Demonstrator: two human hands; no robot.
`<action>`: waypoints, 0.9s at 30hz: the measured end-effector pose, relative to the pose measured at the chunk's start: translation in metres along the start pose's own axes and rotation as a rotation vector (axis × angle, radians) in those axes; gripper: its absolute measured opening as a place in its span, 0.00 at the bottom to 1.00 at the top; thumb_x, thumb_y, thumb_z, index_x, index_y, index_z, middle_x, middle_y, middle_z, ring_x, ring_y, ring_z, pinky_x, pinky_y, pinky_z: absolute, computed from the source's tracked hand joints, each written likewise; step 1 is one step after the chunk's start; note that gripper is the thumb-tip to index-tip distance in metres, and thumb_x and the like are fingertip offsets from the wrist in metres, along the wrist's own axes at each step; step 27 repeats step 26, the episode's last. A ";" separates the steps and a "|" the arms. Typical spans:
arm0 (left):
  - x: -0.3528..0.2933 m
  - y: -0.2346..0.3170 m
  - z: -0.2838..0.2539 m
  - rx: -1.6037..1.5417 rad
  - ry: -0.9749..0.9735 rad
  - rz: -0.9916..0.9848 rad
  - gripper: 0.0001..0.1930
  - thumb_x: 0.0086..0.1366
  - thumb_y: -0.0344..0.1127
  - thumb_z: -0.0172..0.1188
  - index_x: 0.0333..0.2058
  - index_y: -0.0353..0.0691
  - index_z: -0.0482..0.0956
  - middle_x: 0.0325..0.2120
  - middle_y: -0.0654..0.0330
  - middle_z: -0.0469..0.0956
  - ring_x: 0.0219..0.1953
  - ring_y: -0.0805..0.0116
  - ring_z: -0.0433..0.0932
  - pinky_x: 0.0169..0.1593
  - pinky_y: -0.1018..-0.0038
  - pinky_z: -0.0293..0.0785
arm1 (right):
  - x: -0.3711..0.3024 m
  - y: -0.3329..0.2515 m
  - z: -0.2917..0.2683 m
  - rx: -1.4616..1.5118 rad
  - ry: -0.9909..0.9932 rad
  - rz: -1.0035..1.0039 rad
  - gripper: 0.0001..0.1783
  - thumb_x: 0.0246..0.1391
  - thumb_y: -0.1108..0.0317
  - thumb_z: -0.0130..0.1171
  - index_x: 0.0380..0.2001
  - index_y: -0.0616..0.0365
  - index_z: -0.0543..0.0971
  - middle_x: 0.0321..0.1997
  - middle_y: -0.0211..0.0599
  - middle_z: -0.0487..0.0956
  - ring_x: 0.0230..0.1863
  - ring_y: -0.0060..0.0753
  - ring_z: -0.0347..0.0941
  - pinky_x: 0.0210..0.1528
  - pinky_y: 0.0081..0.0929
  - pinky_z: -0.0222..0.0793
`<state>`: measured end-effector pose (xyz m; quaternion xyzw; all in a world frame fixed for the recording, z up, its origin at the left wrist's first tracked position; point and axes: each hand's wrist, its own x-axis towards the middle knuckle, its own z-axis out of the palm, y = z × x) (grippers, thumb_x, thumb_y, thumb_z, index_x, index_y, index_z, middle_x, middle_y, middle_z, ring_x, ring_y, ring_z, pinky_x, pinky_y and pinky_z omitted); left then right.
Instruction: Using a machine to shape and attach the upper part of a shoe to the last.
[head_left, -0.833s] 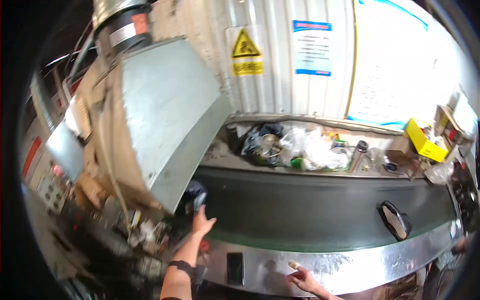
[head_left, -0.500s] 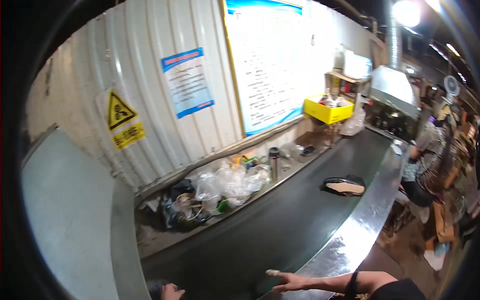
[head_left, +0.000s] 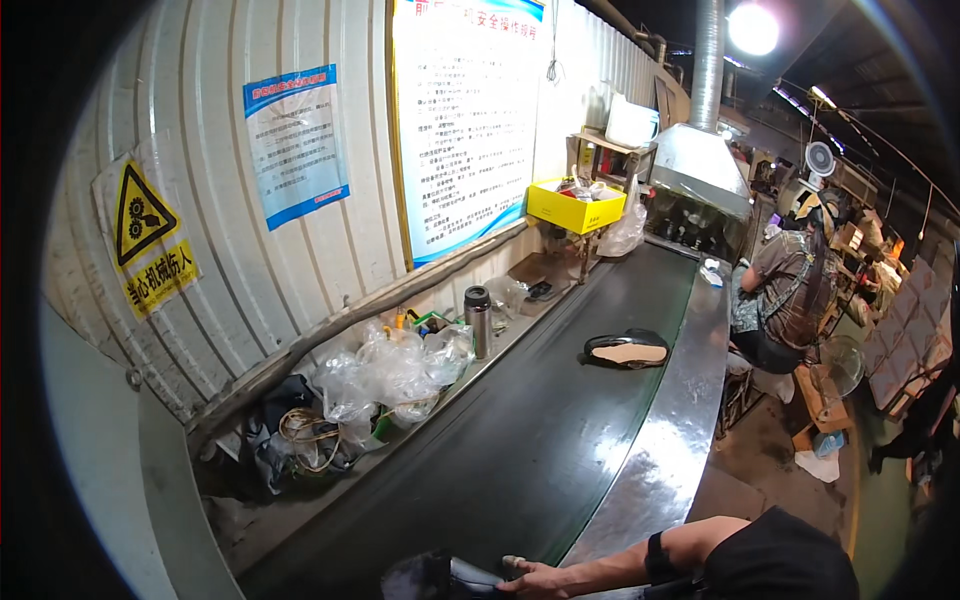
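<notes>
At the bottom edge my right hand closes on a glossy black shoe; the lower part of both is cut off by the picture's edge. One fingertip of this hand has a pale wrap on it. My left hand is out of the picture. Farther along the dark green conveyor belt lies another black shoe with a beige sole facing me.
Left of the belt, a ledge carries plastic bags, a steel flask and a yellow box at its far end. A metal rim borders the right side. A hooded machine stands beyond; a person sits at right.
The view has swung right. My right hand, stretched out and apart from the shoe before, now grips a black shoe at the bottom edge. My left hand has left the picture.
</notes>
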<state>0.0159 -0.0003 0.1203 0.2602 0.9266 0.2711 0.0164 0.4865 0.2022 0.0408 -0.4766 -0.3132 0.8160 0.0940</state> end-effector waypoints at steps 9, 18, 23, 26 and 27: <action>-0.052 0.028 0.001 0.097 0.009 -0.136 0.38 0.43 0.45 0.77 0.56 0.45 0.74 0.58 0.44 0.70 0.59 0.48 0.69 0.63 0.53 0.64 | -0.058 -0.055 -0.019 0.307 0.134 -0.179 0.37 0.51 0.71 0.69 0.63 0.34 0.68 0.44 0.21 0.72 0.38 0.19 0.65 0.52 0.33 0.66; -0.189 0.129 -0.006 0.165 0.137 0.515 0.35 0.32 0.36 0.75 0.46 0.46 0.78 0.62 0.43 0.61 0.65 0.41 0.57 0.63 0.47 0.56 | -0.160 -0.043 -0.181 0.711 0.041 -0.355 0.33 0.64 0.73 0.52 0.64 0.21 0.59 0.44 0.25 0.71 0.40 0.30 0.72 0.63 0.79 0.55; -0.313 0.259 0.014 0.112 -0.062 0.938 0.23 0.37 0.45 0.69 0.37 0.49 0.81 0.54 0.48 0.65 0.58 0.48 0.62 0.55 0.49 0.59 | -0.168 -0.015 -0.256 0.664 0.042 -0.396 0.26 0.67 0.55 0.47 0.66 0.27 0.58 0.65 0.33 0.68 0.65 0.45 0.65 0.63 0.71 0.58; -0.380 0.272 0.043 0.036 -0.152 1.022 0.24 0.37 0.46 0.69 0.38 0.49 0.80 0.54 0.50 0.65 0.59 0.51 0.62 0.56 0.49 0.59 | -0.174 -0.010 -0.278 0.573 0.029 -0.406 0.31 0.66 0.46 0.47 0.68 0.34 0.56 0.67 0.34 0.65 0.66 0.46 0.63 0.63 0.71 0.56; -0.380 0.272 0.043 0.036 -0.152 1.022 0.24 0.37 0.46 0.69 0.38 0.49 0.80 0.54 0.50 0.65 0.59 0.51 0.62 0.56 0.49 0.59 | -0.174 -0.010 -0.278 0.573 0.029 -0.406 0.31 0.66 0.46 0.47 0.68 0.34 0.56 0.67 0.34 0.65 0.66 0.46 0.63 0.63 0.71 0.56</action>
